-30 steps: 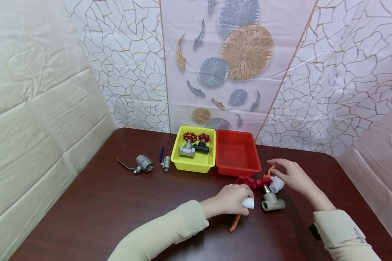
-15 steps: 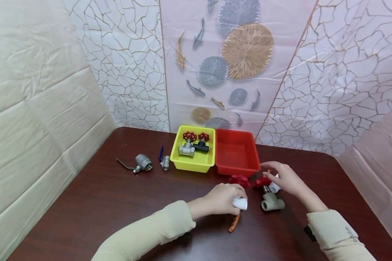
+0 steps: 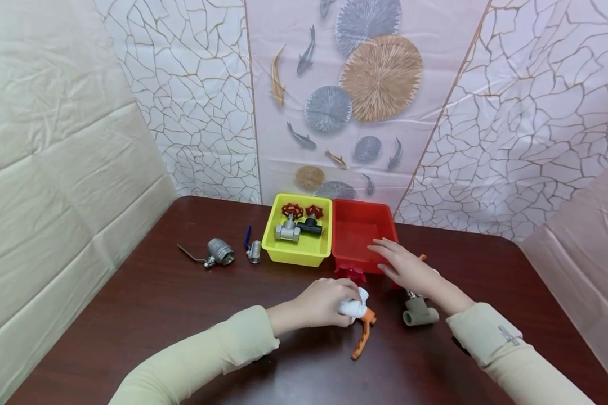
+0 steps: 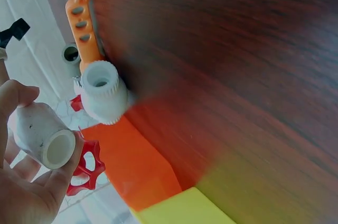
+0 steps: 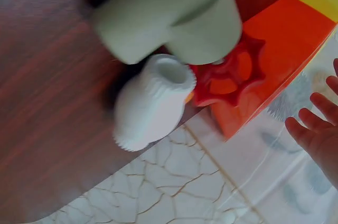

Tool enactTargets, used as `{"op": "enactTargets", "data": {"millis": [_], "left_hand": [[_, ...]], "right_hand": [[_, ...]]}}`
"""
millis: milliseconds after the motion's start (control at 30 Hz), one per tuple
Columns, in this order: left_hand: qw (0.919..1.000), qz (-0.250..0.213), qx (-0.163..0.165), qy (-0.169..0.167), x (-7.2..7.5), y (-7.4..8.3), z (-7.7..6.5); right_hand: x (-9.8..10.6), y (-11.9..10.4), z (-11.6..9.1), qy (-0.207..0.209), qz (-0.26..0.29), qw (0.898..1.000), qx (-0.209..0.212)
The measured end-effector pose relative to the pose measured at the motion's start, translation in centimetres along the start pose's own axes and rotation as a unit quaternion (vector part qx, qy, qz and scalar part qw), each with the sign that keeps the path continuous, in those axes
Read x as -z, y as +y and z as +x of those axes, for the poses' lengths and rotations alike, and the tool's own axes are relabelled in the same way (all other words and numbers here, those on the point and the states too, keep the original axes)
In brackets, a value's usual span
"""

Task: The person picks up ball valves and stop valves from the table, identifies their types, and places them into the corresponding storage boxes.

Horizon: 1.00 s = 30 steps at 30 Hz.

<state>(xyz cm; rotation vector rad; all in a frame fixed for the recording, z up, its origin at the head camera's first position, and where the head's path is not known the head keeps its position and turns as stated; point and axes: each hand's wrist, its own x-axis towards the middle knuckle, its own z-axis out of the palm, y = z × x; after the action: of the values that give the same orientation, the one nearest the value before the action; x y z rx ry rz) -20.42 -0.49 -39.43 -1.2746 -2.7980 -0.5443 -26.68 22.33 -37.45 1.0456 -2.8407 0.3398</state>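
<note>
My left hand grips a white plastic stop valve by its body; its red handwheel points towards the bins. On the table beside that hand lies a white ball valve with an orange lever. My right hand is above the table in front of the red bin, fingers extended, holding nothing. Below its wrist lies a grey-green stop valve with a red handwheel. Another white ball valve rests next to it, mostly hidden by my right arm in the head view.
A yellow bin stands left of the red one, holding a silver stop valve and a black one. Further left lie a small blue-levered ball valve and a larger metal ball valve. Fabric panels surround the table.
My left hand has drawn left with the white stop valve, baring more of the orange-levered ball valve. My right hand has moved left from the right-hand valves towards the red bin's front.
</note>
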Motion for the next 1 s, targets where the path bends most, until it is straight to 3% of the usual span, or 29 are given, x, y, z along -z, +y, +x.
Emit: {"op": "enactTargets", "data": {"millis": [200, 500, 767, 1000], "left_hand": [[0.9998, 0.016, -0.002, 0.013, 0.7, -0.6, -1.1], [0.9991, 0.002, 0.02, 0.036, 1.7, -2.2, -3.2], [0.9983, 0.0, 0.024, 0.053, 2.9, -3.5, -4.3], [0.9974, -0.008, 0.034, 0.064, 3.5, -4.3, -5.0]], "right_hand": [[-0.6, -0.7, 1.7, -0.038, 0.0, 0.999, 0.01], [-1.3, -1.3, 3.2, -0.081, 0.017, 0.996, 0.014], [-2.6, -1.3, 4.9, -0.097, 0.011, 0.993, 0.068], [-3.6, -1.4, 6.0, -0.136, 0.017, 0.989, 0.061]]}}
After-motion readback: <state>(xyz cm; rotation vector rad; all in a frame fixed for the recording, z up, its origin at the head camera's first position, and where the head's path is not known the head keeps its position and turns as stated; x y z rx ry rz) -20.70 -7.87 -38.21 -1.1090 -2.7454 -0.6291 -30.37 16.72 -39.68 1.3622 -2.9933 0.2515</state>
